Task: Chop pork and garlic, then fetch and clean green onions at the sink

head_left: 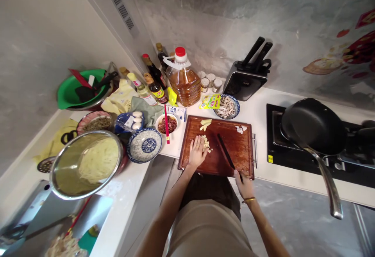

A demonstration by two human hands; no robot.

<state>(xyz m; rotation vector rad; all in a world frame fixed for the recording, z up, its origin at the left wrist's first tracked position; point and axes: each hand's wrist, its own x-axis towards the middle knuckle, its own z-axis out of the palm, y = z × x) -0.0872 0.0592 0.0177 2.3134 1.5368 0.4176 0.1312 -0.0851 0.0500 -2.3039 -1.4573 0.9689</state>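
A dark wooden cutting board [234, 147] lies on the white counter in front of me. My left hand [197, 152] rests flat on it, fingers stretched out, touching a small pile of pale chopped pieces [206, 143]. My right hand [243, 184] is closed round the handle of a black knife [225, 150], whose blade lies across the board's middle. Pale strips [205, 124] sit at the board's far edge and a few white bits [241, 129] at its far right.
A black pan [313, 126] sits on the stove at right. Behind the board are a bowl of sliced mushrooms [226, 107], a knife block [248, 78] and an oil jug [183, 79]. To the left: bottles, bowls, red chopsticks [166, 123], a steel bowl of noodles [88, 163].
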